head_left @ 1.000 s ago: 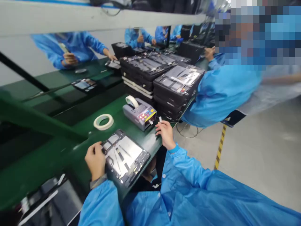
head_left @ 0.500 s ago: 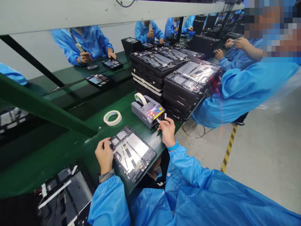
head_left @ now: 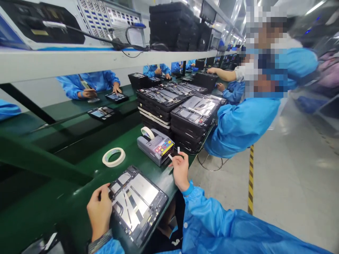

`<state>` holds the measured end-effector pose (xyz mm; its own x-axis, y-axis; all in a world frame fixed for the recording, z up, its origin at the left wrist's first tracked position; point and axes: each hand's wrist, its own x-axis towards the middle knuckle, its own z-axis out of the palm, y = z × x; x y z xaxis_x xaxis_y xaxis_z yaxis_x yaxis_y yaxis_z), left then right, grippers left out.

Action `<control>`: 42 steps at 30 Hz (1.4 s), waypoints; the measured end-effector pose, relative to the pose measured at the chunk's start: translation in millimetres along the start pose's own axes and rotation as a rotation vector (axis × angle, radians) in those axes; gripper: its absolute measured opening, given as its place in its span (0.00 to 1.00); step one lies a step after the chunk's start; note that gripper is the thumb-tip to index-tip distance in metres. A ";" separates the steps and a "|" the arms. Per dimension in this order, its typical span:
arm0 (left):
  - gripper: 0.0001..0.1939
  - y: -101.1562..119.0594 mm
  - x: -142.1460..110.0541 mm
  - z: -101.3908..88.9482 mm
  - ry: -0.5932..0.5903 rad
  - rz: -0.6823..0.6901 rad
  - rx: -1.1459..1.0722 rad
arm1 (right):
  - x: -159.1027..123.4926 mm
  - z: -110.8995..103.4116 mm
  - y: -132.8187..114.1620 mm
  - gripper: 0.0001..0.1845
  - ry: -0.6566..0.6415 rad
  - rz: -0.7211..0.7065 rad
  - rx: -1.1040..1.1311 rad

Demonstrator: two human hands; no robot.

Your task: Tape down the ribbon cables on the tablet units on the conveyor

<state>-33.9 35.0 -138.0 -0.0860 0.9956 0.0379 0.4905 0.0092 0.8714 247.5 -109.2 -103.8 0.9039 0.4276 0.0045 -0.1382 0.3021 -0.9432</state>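
An opened tablet [head_left: 144,194] with its inner parts showing lies on the green bench at its front edge. My left hand [head_left: 100,208] grips the tablet's left edge between thumb and fingers. Just past its far right corner stands a grey tape dispenser [head_left: 152,150] with a lit button panel and a roll of cream tape on top. At its outlet, my right hand [head_left: 181,173] pinches a short white strip of tape [head_left: 170,157]. Another small white piece of tape [head_left: 178,150] sticks up at a raised fingertip of that hand.
A loose tape roll [head_left: 113,157] lies left of the dispenser. Behind stand tall stacks of opened tablets [head_left: 196,109]. Another tablet [head_left: 43,245] with white tape is at the bottom left. A co-worker's blue sleeve [head_left: 233,127] is close on the right; a green beam [head_left: 47,158] crosses the left.
My view has tilted up, showing the shelf above and more of the co-worker at right. My left hand stays on the tablet, my right hand at the dispenser's outlet with the tape.
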 end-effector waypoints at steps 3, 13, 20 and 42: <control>0.17 3.6 -0.7 -0.5 -0.003 -0.013 -0.007 | -32.3 -22.9 5.6 0.23 -0.122 -0.054 -0.056; 0.19 -1.0 -9.3 -12.0 -0.049 0.027 0.054 | -101.1 -65.6 15.6 0.31 -0.492 0.041 -0.084; 0.16 19.8 -38.3 -28.0 -0.105 0.157 0.167 | -97.7 -73.9 -3.2 0.28 -0.588 0.125 -0.191; 0.17 51.5 -37.5 26.3 -0.242 0.320 0.382 | 10.7 91.1 54.4 0.41 -1.088 -0.196 -0.396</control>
<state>17.4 0.6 -107.4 0.2985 0.9470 0.1190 0.7431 -0.3089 0.5936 212.8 -10.6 -124.8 0.0475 0.9640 0.2615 0.2736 0.2393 -0.9316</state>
